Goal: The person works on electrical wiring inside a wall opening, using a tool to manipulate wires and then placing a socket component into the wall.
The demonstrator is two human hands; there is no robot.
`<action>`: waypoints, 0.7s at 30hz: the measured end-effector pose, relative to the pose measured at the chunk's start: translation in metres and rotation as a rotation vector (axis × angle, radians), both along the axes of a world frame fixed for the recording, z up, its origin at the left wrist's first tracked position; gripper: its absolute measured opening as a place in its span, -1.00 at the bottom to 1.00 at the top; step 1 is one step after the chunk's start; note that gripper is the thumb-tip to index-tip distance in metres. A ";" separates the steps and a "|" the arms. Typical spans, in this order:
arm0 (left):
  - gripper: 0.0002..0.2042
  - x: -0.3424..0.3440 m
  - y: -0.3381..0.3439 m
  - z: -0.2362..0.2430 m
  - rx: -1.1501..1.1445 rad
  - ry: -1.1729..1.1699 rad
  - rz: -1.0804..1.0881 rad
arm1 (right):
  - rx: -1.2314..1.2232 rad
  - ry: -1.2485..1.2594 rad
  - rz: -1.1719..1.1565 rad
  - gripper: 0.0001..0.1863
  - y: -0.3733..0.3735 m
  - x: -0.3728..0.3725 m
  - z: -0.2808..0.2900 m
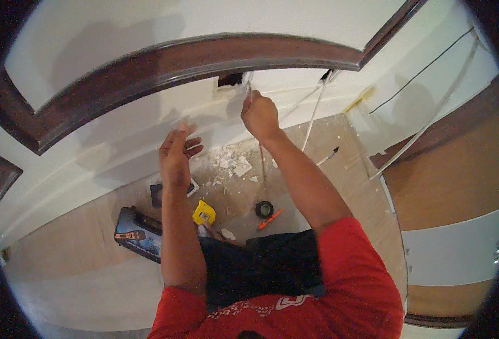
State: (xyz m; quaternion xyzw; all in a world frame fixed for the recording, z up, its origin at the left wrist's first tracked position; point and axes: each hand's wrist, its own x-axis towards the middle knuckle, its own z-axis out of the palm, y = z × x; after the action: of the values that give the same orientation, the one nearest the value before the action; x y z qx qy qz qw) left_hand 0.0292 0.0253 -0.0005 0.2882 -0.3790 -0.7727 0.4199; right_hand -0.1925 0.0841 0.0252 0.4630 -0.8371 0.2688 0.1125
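The right hand (259,116) pinches a wire (249,82) beside the wall hole (230,79). The left hand (175,155) hovers, fingers (193,151) loosely parted.

Open air lies between the left grip (175,157) and the right grip (260,116), wide enough for a hand to pass. Ahead of both, the wall (286,82) blocks the way, except at a dark hole (230,79) just ahead and left of the right grip. Beyond it, wooden trim (294,49) runs across. To the right grip's right, a white cable (319,105) slants across the gap. Below the grips, rubble (230,161), a yellow tape measure (204,212) and a black tape roll (265,209) clutter the floor (345,164). A box (132,230) stands beside the left forearm.
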 end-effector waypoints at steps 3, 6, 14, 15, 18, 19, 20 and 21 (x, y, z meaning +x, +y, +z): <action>-0.63 -0.005 0.002 0.002 0.000 -0.015 0.003 | -0.002 -0.011 0.005 -0.81 -0.001 -0.004 -0.002; -0.60 -0.004 -0.002 0.001 -0.018 -0.003 -0.005 | 0.030 -0.001 -0.021 -0.79 -0.004 -0.010 -0.011; -0.62 0.001 -0.005 0.001 0.009 -0.020 0.029 | 0.081 0.013 -0.030 -0.77 0.000 0.000 -0.003; -0.63 -0.001 -0.007 0.002 0.003 0.019 0.018 | 0.087 0.017 -0.038 -0.78 -0.002 -0.001 -0.002; -0.64 -0.001 -0.002 -0.001 0.003 0.064 -0.028 | 0.165 0.032 -0.009 -0.78 0.005 -0.004 -0.019; -0.64 -0.002 0.000 0.001 -0.001 0.058 -0.036 | 0.157 0.043 -0.024 -0.78 0.005 -0.006 -0.021; -0.64 -0.002 0.001 0.002 -0.006 0.053 -0.044 | 0.147 0.055 -0.037 -0.79 0.006 -0.009 -0.023; -0.64 -0.002 0.000 0.004 -0.023 0.038 -0.037 | 0.138 0.067 -0.051 -0.79 0.006 -0.010 -0.025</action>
State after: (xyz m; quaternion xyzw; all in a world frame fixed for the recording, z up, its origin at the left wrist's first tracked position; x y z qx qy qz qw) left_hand 0.0268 0.0256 0.0034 0.2615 -0.3853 -0.7811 0.4161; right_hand -0.2028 0.0905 0.0005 0.4571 -0.8609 0.1917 0.1149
